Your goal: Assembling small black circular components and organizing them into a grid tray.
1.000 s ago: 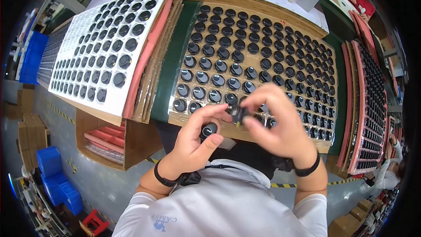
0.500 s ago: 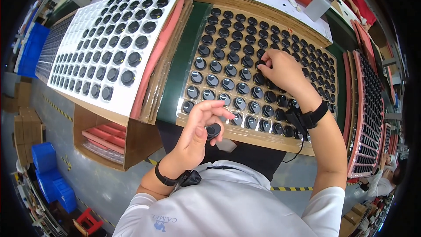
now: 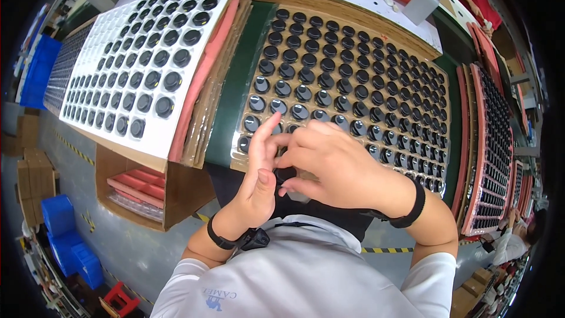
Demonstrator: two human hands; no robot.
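Observation:
Close in front of my body, my left hand point(image 3: 254, 185) is bent upward with its fingers curled about a small black round part point(image 3: 285, 174). My right hand point(image 3: 338, 168) reaches across from the right, its thumb and fingertips closing on that same dark part. Most of the part is hidden by the fingers, so I cannot tell whether the right hand brings a second one. Just beyond both hands lies a clear plastic tray point(image 3: 237, 152) on cardboard, with rows of black round parts point(image 3: 306, 75) in its pockets.
At the left stands a tilted white tray point(image 3: 158, 141) partly filled with black parts, on pink and brown sheets. An open cardboard box point(image 3: 176, 200) is below it. Another filled tray point(image 3: 485, 159) leans at the right. Blue bins point(image 3: 65, 238) stand on the floor; a person point(image 3: 515, 238) is far right.
My right hand has left the middle of the tray and come down and left to meet my left hand at the black part. My left hand stays nearly where it was.

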